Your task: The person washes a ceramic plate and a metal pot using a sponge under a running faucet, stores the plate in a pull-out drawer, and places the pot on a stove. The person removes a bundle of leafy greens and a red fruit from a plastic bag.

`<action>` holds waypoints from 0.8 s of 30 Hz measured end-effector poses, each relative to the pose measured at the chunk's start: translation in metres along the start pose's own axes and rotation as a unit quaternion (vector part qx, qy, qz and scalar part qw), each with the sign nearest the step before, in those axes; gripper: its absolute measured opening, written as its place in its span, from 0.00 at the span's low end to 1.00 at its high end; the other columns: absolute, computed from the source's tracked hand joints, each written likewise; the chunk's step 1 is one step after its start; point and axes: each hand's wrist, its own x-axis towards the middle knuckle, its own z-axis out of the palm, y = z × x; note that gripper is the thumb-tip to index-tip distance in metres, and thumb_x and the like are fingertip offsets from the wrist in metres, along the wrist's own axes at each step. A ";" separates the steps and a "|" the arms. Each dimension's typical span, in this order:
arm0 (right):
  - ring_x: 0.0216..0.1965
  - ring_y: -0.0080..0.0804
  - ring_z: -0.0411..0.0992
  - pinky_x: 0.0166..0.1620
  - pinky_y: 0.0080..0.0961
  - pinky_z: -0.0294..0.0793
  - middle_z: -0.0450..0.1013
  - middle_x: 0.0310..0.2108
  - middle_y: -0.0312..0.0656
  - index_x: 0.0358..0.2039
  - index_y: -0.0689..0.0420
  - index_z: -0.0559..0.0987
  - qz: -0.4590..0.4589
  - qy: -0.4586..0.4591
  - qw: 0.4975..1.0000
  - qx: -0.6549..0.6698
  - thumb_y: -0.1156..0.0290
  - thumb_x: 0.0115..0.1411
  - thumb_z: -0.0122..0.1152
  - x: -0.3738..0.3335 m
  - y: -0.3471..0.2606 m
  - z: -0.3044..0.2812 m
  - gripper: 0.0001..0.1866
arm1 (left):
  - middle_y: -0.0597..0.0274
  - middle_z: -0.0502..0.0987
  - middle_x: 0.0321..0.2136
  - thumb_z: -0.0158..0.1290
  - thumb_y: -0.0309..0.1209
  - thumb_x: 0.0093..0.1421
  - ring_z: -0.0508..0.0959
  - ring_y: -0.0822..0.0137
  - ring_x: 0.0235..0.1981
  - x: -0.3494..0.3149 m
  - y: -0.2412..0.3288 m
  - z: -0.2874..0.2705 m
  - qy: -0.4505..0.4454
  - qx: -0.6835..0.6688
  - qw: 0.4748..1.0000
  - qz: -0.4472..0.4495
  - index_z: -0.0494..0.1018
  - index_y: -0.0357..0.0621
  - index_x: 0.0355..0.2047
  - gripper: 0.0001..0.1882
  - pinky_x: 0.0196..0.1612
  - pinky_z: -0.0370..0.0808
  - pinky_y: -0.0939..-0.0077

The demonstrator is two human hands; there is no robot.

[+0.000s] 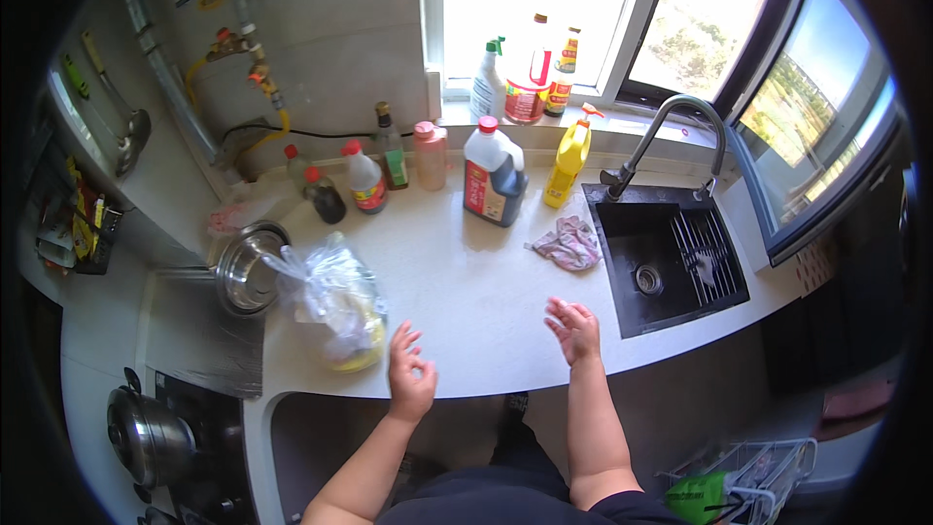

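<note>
My left hand (412,373) hovers at the front edge of the white countertop (457,301), its fingers apart and nothing in them. Just to its left sits a knotted clear plastic bag (335,306) with something yellowish inside; the contents are hard to make out. My right hand (574,331) is also empty, fingers spread, over the counter a little left of the black sink (622,301). A crumpled pinkish cloth (569,244) lies beyond it, beside the sink. Neither hand touches anything.
Along the wall stand several sauce bottles (365,180), a large dark jug (494,175) and a yellow pump bottle (568,165). Metal bowls (251,267) sit at the left, above a stove with a steel pot (146,437). An open window pane (821,117) juts in at right.
</note>
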 end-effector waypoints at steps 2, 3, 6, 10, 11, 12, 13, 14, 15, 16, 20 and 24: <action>0.66 0.55 0.43 0.55 0.53 0.62 0.41 0.66 0.56 0.61 0.46 0.60 0.031 0.264 0.679 -0.684 0.67 0.46 0.68 0.029 -0.014 -0.025 0.41 | 0.44 0.48 0.63 0.61 0.24 0.45 0.59 0.51 0.60 0.013 0.004 0.052 -0.131 -0.022 0.988 -0.075 0.55 0.45 0.59 0.41 0.55 0.63 0.62; 0.66 0.58 0.32 0.56 0.60 0.56 0.29 0.66 0.54 0.63 0.39 0.53 0.024 0.248 0.699 -0.670 0.65 0.44 0.69 0.038 -0.025 -0.032 0.48 | 0.43 0.46 0.64 0.63 0.28 0.45 0.54 0.49 0.63 0.019 0.008 0.073 -0.200 0.042 0.976 -0.075 0.52 0.47 0.63 0.46 0.59 0.59 0.58; 0.66 0.62 0.27 0.57 0.67 0.50 0.24 0.67 0.54 0.65 0.41 0.51 -0.053 0.169 0.730 -0.660 0.67 0.43 0.69 0.049 -0.049 -0.018 0.50 | 0.41 0.42 0.65 0.65 0.36 0.44 0.45 0.42 0.65 0.048 0.034 0.103 -0.203 0.228 0.940 -0.151 0.52 0.48 0.62 0.47 0.61 0.52 0.50; 0.64 0.58 0.43 0.61 0.44 0.53 0.44 0.64 0.59 0.58 0.53 0.63 -0.293 -0.003 0.742 -0.603 0.72 0.45 0.66 0.078 -0.027 0.004 0.38 | 0.44 0.44 0.64 0.63 0.42 0.46 0.43 0.45 0.66 0.100 -0.016 0.049 0.232 0.377 0.895 0.050 0.50 0.44 0.62 0.48 0.59 0.43 0.34; 0.63 0.57 0.47 0.62 0.40 0.53 0.48 0.62 0.60 0.56 0.55 0.65 -0.311 -0.056 0.762 -0.566 0.72 0.46 0.66 0.080 -0.024 0.022 0.35 | 0.44 0.47 0.63 0.62 0.42 0.46 0.44 0.44 0.65 0.117 -0.019 0.023 0.320 0.413 0.853 -0.022 0.50 0.42 0.62 0.48 0.57 0.44 0.31; 0.62 0.55 0.51 0.60 0.40 0.57 0.50 0.61 0.59 0.55 0.55 0.67 -0.304 -0.093 0.769 -0.554 0.73 0.46 0.65 0.084 -0.015 0.037 0.33 | 0.44 0.50 0.63 0.62 0.43 0.47 0.45 0.44 0.65 0.130 -0.021 -0.005 0.402 0.443 0.796 -0.092 0.50 0.41 0.62 0.47 0.56 0.45 0.29; 0.61 0.54 0.54 0.58 0.39 0.60 0.53 0.60 0.58 0.54 0.56 0.68 -0.295 -0.132 0.776 -0.542 0.73 0.47 0.65 0.085 -0.003 0.052 0.31 | 0.46 0.56 0.59 0.61 0.42 0.47 0.49 0.44 0.63 0.138 -0.034 -0.035 0.427 0.444 0.765 -0.190 0.55 0.41 0.59 0.43 0.55 0.45 0.27; 0.59 0.52 0.57 0.56 0.39 0.64 0.55 0.60 0.57 0.52 0.56 0.69 -0.285 -0.166 0.781 -0.530 0.74 0.47 0.65 0.083 0.008 0.065 0.29 | 0.47 0.63 0.56 0.61 0.41 0.47 0.53 0.44 0.62 0.143 -0.049 -0.057 0.447 0.435 0.728 -0.284 0.61 0.41 0.56 0.38 0.54 0.46 0.26; 0.58 0.51 0.59 0.55 0.38 0.65 0.57 0.58 0.56 0.51 0.56 0.70 -0.278 -0.188 0.783 -0.524 0.73 0.47 0.65 0.080 0.016 0.077 0.28 | 0.48 0.67 0.51 0.61 0.40 0.47 0.57 0.46 0.58 0.147 -0.043 -0.069 0.397 0.431 0.745 -0.317 0.65 0.40 0.51 0.32 0.54 0.49 0.30; 0.56 0.50 0.61 0.53 0.37 0.67 0.59 0.57 0.56 0.50 0.57 0.71 -0.272 -0.206 0.782 -0.521 0.73 0.48 0.65 0.079 0.020 0.089 0.27 | 0.49 0.71 0.46 0.61 0.39 0.47 0.62 0.47 0.55 0.152 -0.034 -0.076 0.345 0.420 0.763 -0.350 0.69 0.40 0.45 0.27 0.53 0.53 0.34; 0.51 0.47 0.67 0.50 0.33 0.70 0.68 0.50 0.52 0.45 0.57 0.74 -0.256 -0.292 0.754 -0.530 0.71 0.49 0.65 0.067 0.033 0.132 0.21 | 0.55 0.77 0.28 0.60 0.35 0.46 0.72 0.53 0.38 0.135 -0.072 -0.099 0.278 0.379 0.866 -0.170 0.76 0.40 0.24 0.11 0.47 0.66 0.55; 0.47 0.45 0.70 0.48 0.32 0.71 0.72 0.45 0.49 0.44 0.56 0.76 -0.214 -0.359 0.761 -0.496 0.70 0.51 0.64 0.052 0.035 0.172 0.18 | 0.56 0.75 0.24 0.58 0.29 0.48 0.71 0.55 0.32 0.128 -0.029 -0.064 0.187 0.253 0.949 0.006 0.75 0.40 0.22 0.06 0.39 0.67 0.64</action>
